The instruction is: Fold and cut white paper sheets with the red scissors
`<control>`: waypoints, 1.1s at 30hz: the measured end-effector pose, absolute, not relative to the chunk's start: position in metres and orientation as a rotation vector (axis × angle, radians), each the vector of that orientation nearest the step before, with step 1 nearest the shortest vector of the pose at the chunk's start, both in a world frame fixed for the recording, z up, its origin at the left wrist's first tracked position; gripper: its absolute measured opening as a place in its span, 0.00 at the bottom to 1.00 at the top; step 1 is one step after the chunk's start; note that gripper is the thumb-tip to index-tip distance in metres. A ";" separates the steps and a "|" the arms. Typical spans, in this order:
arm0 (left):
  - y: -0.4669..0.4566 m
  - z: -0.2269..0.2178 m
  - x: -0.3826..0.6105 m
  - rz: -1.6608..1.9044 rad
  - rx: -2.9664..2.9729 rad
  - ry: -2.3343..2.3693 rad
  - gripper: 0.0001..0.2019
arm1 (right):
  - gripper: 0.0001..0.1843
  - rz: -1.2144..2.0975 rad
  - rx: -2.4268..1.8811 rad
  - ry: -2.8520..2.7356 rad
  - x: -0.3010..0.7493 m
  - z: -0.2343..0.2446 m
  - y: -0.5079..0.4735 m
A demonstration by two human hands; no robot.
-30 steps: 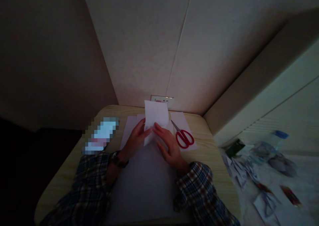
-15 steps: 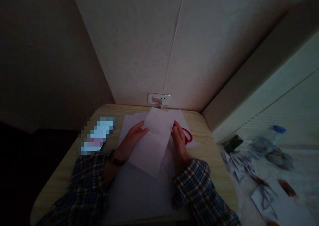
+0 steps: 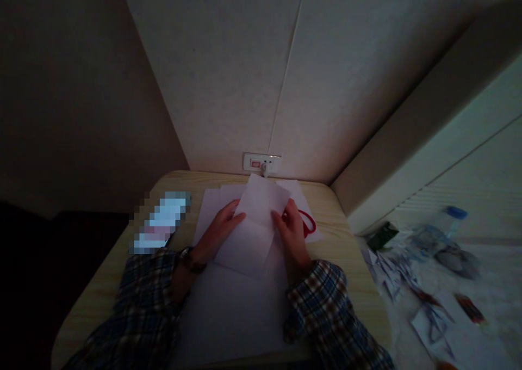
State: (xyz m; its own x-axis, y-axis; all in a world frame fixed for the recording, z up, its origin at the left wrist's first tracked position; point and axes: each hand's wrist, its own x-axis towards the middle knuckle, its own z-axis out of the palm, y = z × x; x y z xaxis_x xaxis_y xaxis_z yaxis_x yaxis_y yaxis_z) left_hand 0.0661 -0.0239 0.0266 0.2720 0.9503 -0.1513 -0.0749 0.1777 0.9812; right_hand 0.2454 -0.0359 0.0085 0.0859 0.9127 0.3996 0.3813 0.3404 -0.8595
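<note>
A white sheet of paper (image 3: pixel 255 234) is held tilted above the table between my two hands. My left hand (image 3: pixel 218 226) grips its left edge, thumb on the front and fingers behind. On the right edge, my right hand (image 3: pixel 292 231) pinches the sheet the same way, its thumb lying on the front face. Beneath are more white paper sheets (image 3: pixel 232 310), spread over the middle of the table. Red scissor handles (image 3: pixel 309 223) show just right of my right hand; the rest of the scissors is hidden.
The light wooden table (image 3: pixel 342 304) meets the wall, where a socket (image 3: pixel 261 164) holds a plug. A lit phone (image 3: pixel 161 223), blurred out, lies on the left. Right of the table, lower down, are paper scraps (image 3: pixel 387 275), a clear plastic bottle (image 3: pixel 432 239) and a dark green packet (image 3: pixel 382 235).
My right thumb has come round onto the front of the sheet. The sheet has tilted slightly, its top moving a little right and its lower edge rising.
</note>
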 end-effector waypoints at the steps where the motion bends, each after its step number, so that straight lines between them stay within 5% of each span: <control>1: -0.024 0.026 0.066 0.941 1.147 1.024 0.25 | 0.14 0.539 -1.246 -1.555 0.244 0.009 -0.036; 5: -0.024 0.023 0.069 0.915 1.188 1.030 0.24 | 0.15 0.354 -1.301 -1.656 0.240 0.010 -0.039; 16: -0.026 0.022 0.074 0.914 1.325 1.025 0.23 | 0.43 0.110 -1.388 -2.086 0.230 0.011 -0.048; 24: -0.029 0.017 0.073 0.859 1.380 1.188 0.30 | 0.37 0.008 -1.595 -2.075 0.226 0.013 -0.048; 33: -0.031 0.019 0.078 0.802 1.669 1.054 0.22 | 0.32 -0.027 -1.553 -2.019 0.215 0.009 -0.051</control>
